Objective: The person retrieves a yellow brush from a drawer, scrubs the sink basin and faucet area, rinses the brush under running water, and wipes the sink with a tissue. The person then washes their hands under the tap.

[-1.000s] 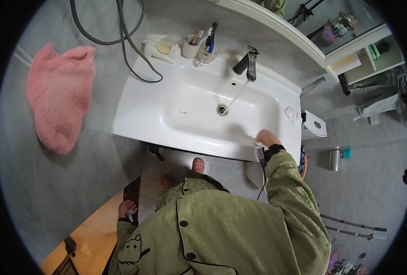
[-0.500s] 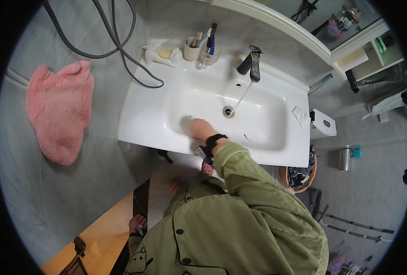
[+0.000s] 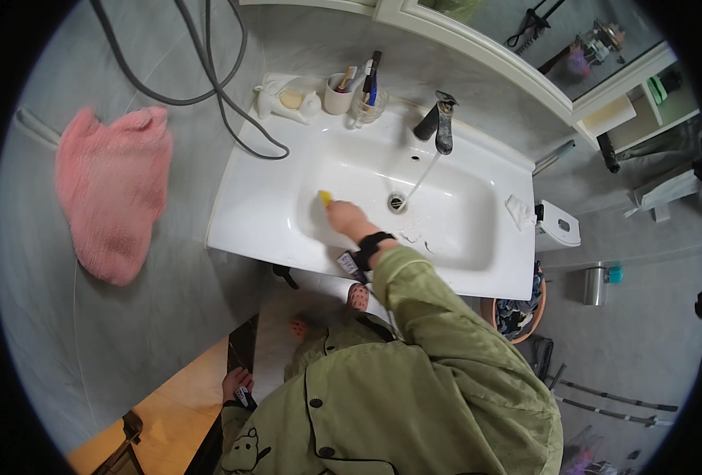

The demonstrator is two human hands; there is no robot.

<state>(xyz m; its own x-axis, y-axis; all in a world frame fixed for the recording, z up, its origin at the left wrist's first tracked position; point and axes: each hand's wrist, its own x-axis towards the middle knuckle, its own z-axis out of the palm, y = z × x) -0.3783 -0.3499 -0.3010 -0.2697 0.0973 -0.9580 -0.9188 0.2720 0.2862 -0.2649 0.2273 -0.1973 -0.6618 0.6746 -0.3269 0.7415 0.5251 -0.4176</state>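
Note:
My right hand (image 3: 349,218) reaches down into the left part of the white washbasin (image 3: 244,198), closed on a small yellow sponge-like pad (image 3: 325,197). Only a bit of the pad shows beyond the fingers, against the basin's inner wall. From the dark tap (image 3: 443,131) a thin stream of water runs to the drain (image 3: 397,203). Dark strands (image 3: 416,239) lie on the basin floor, right of my wrist. My left hand (image 3: 236,385) hangs low at my side with its fingers loosely apart, and nothing shows in it.
A white animal-shaped soap holder (image 3: 288,104), a brush cup (image 3: 337,99) and a glass holder (image 3: 368,112) line the basin's back left. A grey hose (image 3: 248,146) droops over that corner. Crumpled tissue (image 3: 519,210) lies on the right rim. A pink towel (image 3: 113,194) hangs at left.
The yellow pad now shows at my right fingertips, where it was hidden before. My right hand has moved only slightly. The whole view has shifted a little; my left hand still hangs down.

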